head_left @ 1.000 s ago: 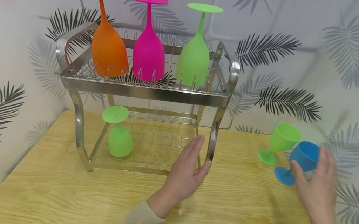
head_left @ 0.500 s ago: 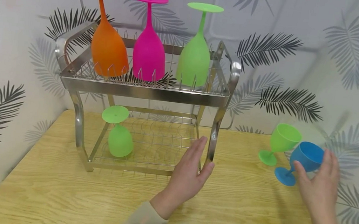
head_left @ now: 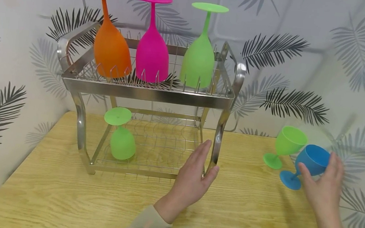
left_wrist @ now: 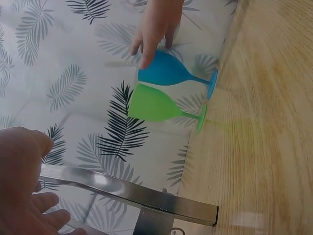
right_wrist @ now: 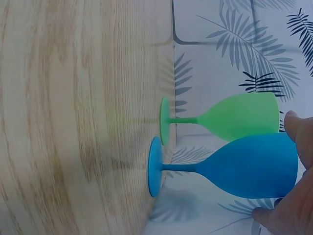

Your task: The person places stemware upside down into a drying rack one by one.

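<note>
My right hand (head_left: 323, 187) is around the bowl of a blue goblet (head_left: 312, 160), thumb in front and fingers spread at the far right side. A gap shows between the fingertips and the blue bowl (right_wrist: 249, 166) in the right wrist view. The goblet stands upright on the table. Close to its left stands a light green goblet (head_left: 290, 140). At the rack's front right leg (head_left: 218, 142), my left hand (head_left: 190, 177) has straight fingers and a thumb held apart, holding nothing; the left wrist view shows its palm side beside the metal frame (left_wrist: 122, 188).
The two-tier metal dish rack (head_left: 148, 94) carries upside-down orange (head_left: 111, 49), pink (head_left: 151, 54) and light green (head_left: 198, 63) goblets on top. A smaller-looking green goblet (head_left: 122, 143) is inverted on the lower tier. Leaf-patterned covering (head_left: 273, 21) backs the wooden table (head_left: 66, 198).
My right hand has shifted slightly right, showing more of the blue rim. My left hand has edged slightly right along the rack leg. The goblets stand as before.
</note>
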The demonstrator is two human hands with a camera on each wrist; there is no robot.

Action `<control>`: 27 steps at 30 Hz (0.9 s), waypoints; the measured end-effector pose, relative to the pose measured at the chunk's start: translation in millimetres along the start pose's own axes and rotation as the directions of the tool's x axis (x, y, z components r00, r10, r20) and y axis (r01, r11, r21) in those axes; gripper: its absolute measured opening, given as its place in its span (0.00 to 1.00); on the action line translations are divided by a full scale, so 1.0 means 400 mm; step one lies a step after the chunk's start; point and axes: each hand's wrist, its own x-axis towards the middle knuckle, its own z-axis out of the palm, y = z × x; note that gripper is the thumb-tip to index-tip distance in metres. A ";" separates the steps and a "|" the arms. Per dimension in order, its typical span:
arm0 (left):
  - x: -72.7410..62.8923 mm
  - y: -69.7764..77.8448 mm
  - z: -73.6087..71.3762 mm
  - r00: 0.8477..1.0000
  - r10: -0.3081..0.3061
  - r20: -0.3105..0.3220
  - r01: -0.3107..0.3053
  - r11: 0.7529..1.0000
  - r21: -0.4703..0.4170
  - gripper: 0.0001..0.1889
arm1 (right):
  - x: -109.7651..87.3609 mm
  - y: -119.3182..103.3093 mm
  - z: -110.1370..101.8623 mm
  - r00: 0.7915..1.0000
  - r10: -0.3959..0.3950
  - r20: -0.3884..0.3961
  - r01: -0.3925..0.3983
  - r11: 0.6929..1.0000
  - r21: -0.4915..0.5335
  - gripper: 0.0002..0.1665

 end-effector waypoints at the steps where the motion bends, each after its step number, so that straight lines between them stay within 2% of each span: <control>1: 0.000 0.000 -0.001 1.000 -0.004 0.000 0.004 1.000 0.004 0.40 | 0.002 0.000 0.001 1.000 0.004 0.003 -0.004 1.000 0.001 0.59; 19: -0.003 0.003 0.010 0.999 -0.041 0.013 0.041 0.999 -0.007 0.39 | 0.033 0.012 0.007 0.993 0.119 0.012 -0.119 0.990 0.075 0.60; 27: -0.002 -0.002 0.018 0.999 -0.030 0.019 0.031 0.999 -0.015 0.38 | 0.044 0.020 0.012 0.986 0.164 0.031 -0.166 0.979 0.121 0.60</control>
